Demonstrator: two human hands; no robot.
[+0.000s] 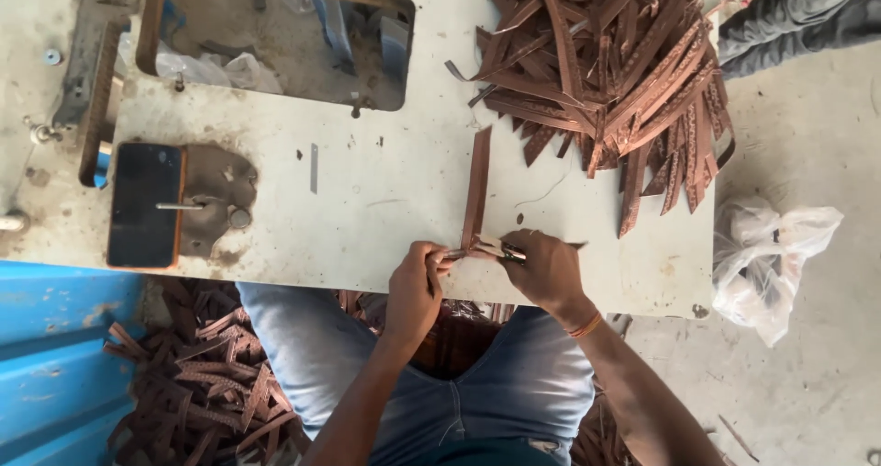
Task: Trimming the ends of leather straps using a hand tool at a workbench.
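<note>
Leather strip [476, 189], brown and narrow, is lying flat on the pale worktable [385, 190], its long axis running straight away from the person, with its near end sitting right between the two hands at the table's front edge. Both hands are meeting that near end, so neither is clearly nearer; the strip is stretching away from the fingers toward the far side.

Behind and to the right, a large heap of similar brown strips [610, 62] is spreading over the table's far corner, its nearest pieces lying just beside the single strip's far end. A rectangular opening [284, 39] is cut into the table at the far left, and a dark phone-like slab [144, 204] is resting on the left. More strips are piling on the floor [197, 388] by the person's knees, and a clear plastic bag [766, 255] is slumping off the table's right side.

The left hand [415, 287] is pinching the strip's end, fingers closed on it. The right hand [546, 269] is gripping a small metal tool [505, 250], its tip touching the same end.
</note>
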